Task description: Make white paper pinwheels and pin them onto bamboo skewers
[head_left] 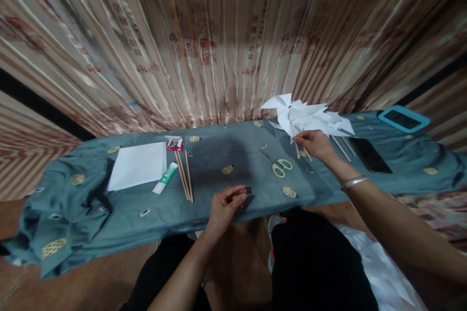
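Pinching the stick [293,129] of a pinwheel [283,108] with the right hand [315,144]; holding the left hand [224,205] empty, loosely spread; could crease the other pinwheels [333,122] by pressing down.

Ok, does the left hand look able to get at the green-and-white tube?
Probably yes: the left hand looks empty and the green-and-white tube lies uncovered, though wooden sticks lie between them.

Pleated, patterned curtains [219,24] around brown floor [105,279]

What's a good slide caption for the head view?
Right hand holding a white paper pinwheel by its stick, scissors nearby; empty left hand over the cloth.
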The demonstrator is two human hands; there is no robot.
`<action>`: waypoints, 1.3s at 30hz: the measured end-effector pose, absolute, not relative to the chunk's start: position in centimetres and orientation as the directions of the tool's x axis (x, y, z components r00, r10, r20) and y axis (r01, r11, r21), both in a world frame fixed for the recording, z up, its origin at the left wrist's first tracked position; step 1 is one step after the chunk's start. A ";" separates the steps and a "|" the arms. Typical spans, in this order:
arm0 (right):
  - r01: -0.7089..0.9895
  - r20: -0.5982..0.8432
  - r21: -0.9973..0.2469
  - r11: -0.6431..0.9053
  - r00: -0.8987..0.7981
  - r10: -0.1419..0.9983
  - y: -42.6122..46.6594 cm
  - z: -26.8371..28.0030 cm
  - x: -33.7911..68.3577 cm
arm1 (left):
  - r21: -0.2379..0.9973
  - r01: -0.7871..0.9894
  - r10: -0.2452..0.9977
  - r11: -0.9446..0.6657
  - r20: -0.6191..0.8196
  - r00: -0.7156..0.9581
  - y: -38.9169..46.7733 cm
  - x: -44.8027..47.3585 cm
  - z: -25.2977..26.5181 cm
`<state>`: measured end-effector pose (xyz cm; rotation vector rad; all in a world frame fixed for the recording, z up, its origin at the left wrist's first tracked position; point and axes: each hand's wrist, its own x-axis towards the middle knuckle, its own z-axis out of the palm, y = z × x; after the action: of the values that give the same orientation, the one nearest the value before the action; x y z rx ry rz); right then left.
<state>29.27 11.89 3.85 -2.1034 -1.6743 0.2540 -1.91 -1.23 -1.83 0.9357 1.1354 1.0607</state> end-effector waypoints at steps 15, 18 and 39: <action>0.958 -0.091 -0.077 -0.277 0.270 0.959 14.9 1.4 30.6 | 0.945 -0.192 0.963 0.266 -0.253 0.087 -1.2 -1.7 -1.8; 0.957 -0.114 -0.060 -0.283 0.275 0.955 15.1 1.0 30.7 | 0.952 -0.181 0.968 0.248 -0.236 0.085 -1.2 -1.7 -1.9; 0.953 -0.111 -0.052 -0.298 0.291 0.950 15.7 -0.5 31.6 | 0.953 -0.181 0.969 0.243 -0.231 0.083 -1.3 -1.8 -1.6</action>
<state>31.58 15.71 -0.53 -2.5430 -1.8759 0.1903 -1.77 -1.32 -1.62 0.9240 1.1303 1.0736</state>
